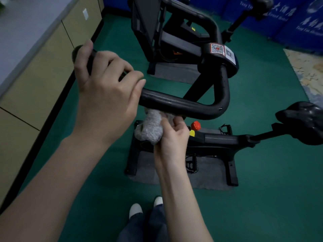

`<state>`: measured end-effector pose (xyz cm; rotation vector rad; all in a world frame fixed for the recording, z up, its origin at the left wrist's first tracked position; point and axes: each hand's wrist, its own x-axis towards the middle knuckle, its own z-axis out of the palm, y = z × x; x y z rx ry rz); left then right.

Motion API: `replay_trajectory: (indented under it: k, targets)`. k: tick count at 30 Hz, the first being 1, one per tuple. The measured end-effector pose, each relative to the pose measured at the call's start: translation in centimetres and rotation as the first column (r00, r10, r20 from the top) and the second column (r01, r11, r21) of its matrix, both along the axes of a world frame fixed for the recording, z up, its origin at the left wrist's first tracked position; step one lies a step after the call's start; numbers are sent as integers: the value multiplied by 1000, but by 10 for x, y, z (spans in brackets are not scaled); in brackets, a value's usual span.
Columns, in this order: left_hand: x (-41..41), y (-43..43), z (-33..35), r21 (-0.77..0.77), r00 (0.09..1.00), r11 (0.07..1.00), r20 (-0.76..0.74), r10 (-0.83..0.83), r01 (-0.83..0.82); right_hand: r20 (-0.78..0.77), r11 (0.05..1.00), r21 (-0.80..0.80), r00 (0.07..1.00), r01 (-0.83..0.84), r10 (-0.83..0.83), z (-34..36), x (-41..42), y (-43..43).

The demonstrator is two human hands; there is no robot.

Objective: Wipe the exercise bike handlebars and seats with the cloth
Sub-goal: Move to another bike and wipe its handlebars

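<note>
Gripping the matte black, U-shaped handlebar (183,105) near its left end with the left hand (104,95), fingers curled round it, right hand (173,138) clutching a bunched, fluffy pale-grey cloth (150,128) just under the near tube, glossy black seat (304,123) well apart at right.

Bare forearms (70,172), dark blue jeans (139,227), white round-toed shoes (135,209).

Dim, flat indoor light, soft motion blur throughout, wide-angle bending at the edges.
</note>
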<state>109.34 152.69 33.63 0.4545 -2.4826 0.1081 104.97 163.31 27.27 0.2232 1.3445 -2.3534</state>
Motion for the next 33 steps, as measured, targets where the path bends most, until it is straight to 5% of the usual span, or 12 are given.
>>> replay_trajectory:
  k: [5,12,17,20,24,29,33]
  targets:
    - [-18,33,0,116,996,989,-10,-94,95,28,991,40,991,-129,128,2,-10,1]
    - [-30,48,-20,235,984,963,80,-156,133,88,981,-110,985,158,-148,-2,-23,40]
    - [-39,55,-24,255,987,957,46,-152,136,66,998,-37,997,49,-47,-2,-17,42]
    - [-42,59,-27,252,988,957,30,-153,141,85,941,31,937,337,-339,-2,-28,58]
    - [-43,59,-30,255,992,959,2,-128,123,-298,722,234,755,651,-584,-3,-39,62]
    - [-44,59,-31,234,992,964,-30,-125,129,-823,545,304,504,781,-264,-18,-24,51]
    - [-44,58,-33,213,991,968,-47,-126,133,-900,499,361,434,788,-34,-13,-44,66]
